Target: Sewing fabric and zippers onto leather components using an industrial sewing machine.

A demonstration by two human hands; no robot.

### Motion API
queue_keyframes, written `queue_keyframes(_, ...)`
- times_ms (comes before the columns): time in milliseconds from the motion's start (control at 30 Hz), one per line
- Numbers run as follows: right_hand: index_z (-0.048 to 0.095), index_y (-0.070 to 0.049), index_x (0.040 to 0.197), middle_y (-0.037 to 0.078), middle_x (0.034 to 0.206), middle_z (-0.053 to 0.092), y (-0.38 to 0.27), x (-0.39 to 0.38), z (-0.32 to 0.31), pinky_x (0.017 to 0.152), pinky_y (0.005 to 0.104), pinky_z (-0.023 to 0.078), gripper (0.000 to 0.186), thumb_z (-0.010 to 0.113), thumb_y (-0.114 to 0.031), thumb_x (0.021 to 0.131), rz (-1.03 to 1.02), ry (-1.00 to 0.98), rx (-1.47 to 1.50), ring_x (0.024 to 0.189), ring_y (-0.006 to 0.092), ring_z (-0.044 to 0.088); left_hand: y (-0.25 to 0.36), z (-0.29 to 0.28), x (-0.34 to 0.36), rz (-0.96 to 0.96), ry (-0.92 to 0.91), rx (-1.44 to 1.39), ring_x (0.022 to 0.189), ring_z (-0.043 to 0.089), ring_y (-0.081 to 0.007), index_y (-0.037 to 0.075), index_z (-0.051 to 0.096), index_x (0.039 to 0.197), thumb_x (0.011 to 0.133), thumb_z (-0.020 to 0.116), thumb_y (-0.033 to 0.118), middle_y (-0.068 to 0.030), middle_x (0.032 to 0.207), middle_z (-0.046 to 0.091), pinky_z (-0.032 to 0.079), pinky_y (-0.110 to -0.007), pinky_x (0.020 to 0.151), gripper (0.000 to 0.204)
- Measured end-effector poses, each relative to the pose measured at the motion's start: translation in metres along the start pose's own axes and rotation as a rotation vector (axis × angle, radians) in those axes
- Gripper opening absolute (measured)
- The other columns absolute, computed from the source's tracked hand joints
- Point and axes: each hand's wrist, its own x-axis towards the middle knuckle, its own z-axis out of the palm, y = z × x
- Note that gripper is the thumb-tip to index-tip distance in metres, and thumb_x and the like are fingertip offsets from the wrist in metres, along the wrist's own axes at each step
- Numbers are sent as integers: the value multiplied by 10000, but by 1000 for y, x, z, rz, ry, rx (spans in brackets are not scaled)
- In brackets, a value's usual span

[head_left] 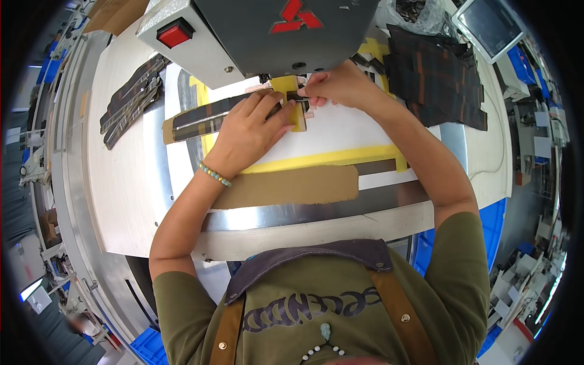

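Under the machine head (286, 36), my left hand (255, 128) lies over a long plaid fabric strip (194, 123), fingers apart and slightly bent, their tips on the strip and a yellow piece (299, 125) beside it. The strip rests along a brown card edge. Just right of the yellow piece my right hand (344, 88) pinches the small dark end of a strip, close by some small pink pieces. Both hands are over a white board (340, 137) with yellow borders.
Dark plaid strips (131, 97) lie at the left, a stack of plaid panels (437, 79) at the right. A brown card strip (280, 185) sits near the front metal edge. A screen (486, 25) and plastic bag (413, 13) are at the back right; a blue crate (493, 231) is below.
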Motion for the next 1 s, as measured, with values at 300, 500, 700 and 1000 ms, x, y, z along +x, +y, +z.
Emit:
queue_keyframes(300,822,-14,890,78,765,792,13,10,4,630,273,571,252,829,-266,879,-55,11,93,702,142,785,-1,0,4,-71,-106,-49,1448,514,-339,125,702,1420,898,806,323,-81,1545,582,476,-475,1186,567)
queue_keyframes(500,811,-9,893,70,745,782,14,5,8,640,304,574,297,812,-305,902,-117,53,28,638,179,751,-5,4,-1,-67,-77,-77,1451,522,-334,77,689,1426,903,805,310,-81,1533,617,459,-476,1194,584)
queue_keyframes(700,806,-9,994,61,885,779,8,-43,11,762,386,590,276,766,-281,960,-353,321,-396,806,289,729,-2,3,-1,-75,-93,-29,1444,531,-337,69,677,1440,919,792,284,-73,1545,617,463,-474,1188,575)
queue_keyframes(1000,633,50,1402,162,1493,588,37,-64,48,1179,467,428,491,709,-207,991,-732,346,-721,1421,320,525,1,4,1,-72,-110,-2,1444,531,-344,76,677,1433,915,782,329,-101,1534,612,467,-488,1178,587)
